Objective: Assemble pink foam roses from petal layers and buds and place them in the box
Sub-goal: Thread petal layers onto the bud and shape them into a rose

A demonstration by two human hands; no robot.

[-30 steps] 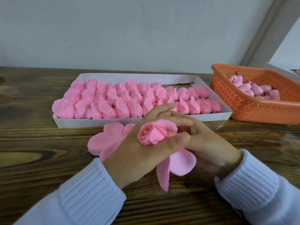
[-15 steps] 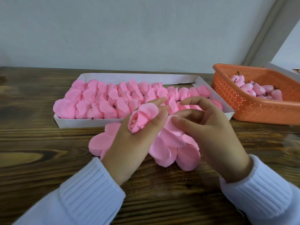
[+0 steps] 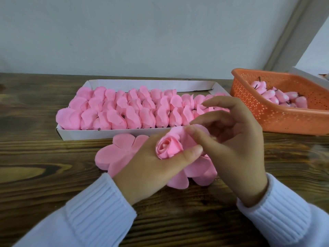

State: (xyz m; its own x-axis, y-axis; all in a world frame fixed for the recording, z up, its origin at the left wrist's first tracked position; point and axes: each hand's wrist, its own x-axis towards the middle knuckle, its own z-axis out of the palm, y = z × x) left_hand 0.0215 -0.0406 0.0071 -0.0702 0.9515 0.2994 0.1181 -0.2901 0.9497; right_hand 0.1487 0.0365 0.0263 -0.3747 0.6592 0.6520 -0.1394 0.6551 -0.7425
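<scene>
Wooden table [image 3: 35,175] | left hand [image 3: 151,169] grips bud [image 3: 168,148] | right hand [image 3: 236,148] pinches petal layer [image 3: 198,168]

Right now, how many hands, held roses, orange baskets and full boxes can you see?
Hands: 2, left hand and right hand
Held rose: 1
Orange basket: 1
Full box: 1
Total: 5

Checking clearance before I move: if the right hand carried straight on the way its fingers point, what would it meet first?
The rose in the left hand; fingers of the right hand touch its outer petal. Past that, likely the roses in the box, though depth is unclear.
</scene>
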